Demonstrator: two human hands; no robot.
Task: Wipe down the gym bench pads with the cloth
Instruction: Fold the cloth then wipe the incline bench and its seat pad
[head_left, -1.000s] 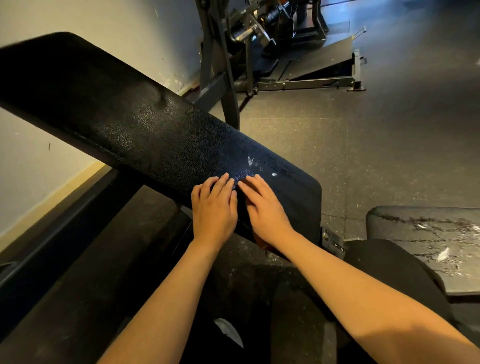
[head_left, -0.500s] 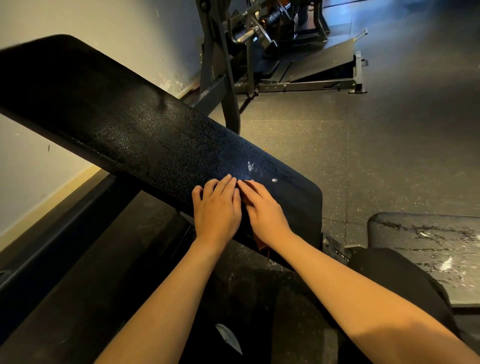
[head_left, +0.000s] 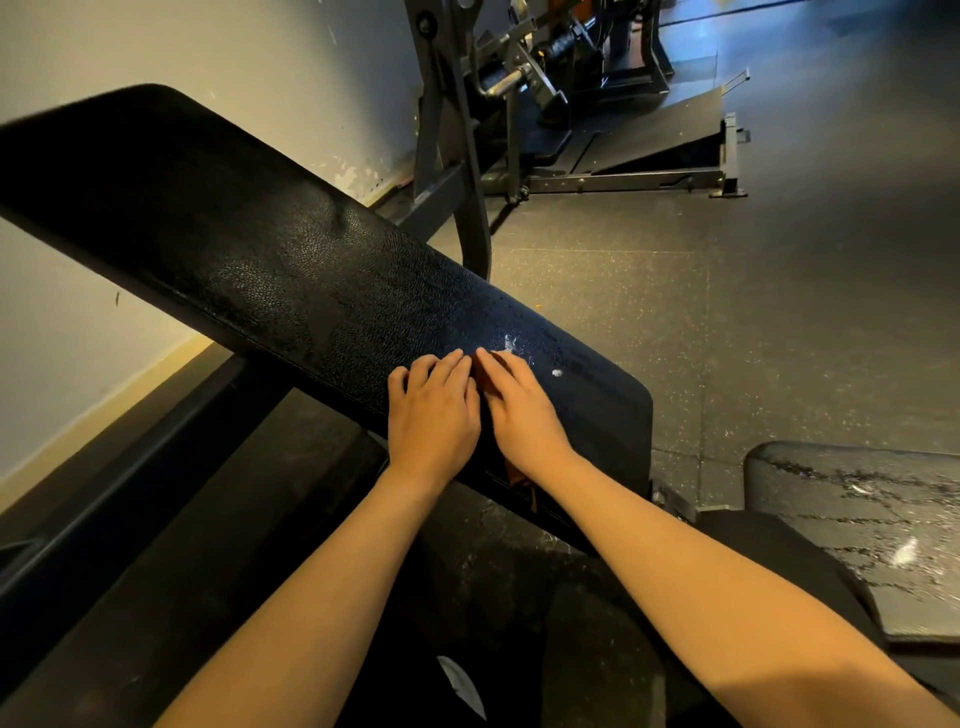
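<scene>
Lying flat, left hand and right hand are pressed together on pad; cloth, seemingly beneath, may be bunched, smears missed.

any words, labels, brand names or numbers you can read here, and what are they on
No text here can be read.
Black bracket between backrest pad and seat pad: pale marks, possibly a label, too small and blurred to read.
Both pads: white specks and smears only, no print.
</scene>
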